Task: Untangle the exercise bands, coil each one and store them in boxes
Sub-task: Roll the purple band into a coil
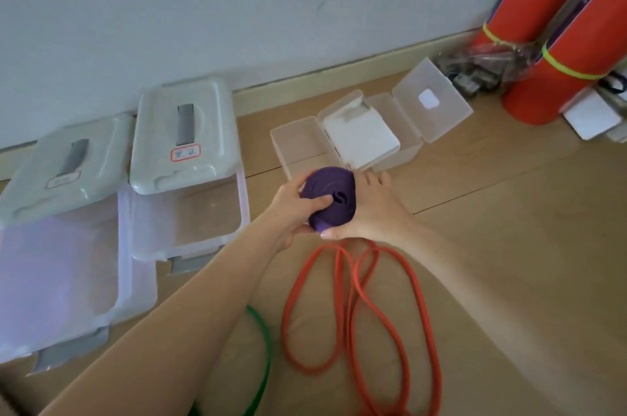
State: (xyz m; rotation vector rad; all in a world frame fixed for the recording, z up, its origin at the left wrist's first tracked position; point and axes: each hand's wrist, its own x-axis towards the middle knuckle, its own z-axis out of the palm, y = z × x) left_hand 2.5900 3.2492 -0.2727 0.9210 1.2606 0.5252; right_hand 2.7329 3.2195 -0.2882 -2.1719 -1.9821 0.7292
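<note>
Purple band coil (329, 201) clamped between both hands so it cannot unwind.
Left hand (294, 208) thumb pinches its face; right hand (373, 208) cups its edge, near the open small box (298, 144).

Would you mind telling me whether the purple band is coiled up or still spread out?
Coiled. The purple band is a tight round roll held between the left hand and the right hand, unlike the red band looping loose on the floor.

Just two bare forearms, left hand (294, 203) and right hand (372, 210), short plain nails, pale polish maybe.
</note>
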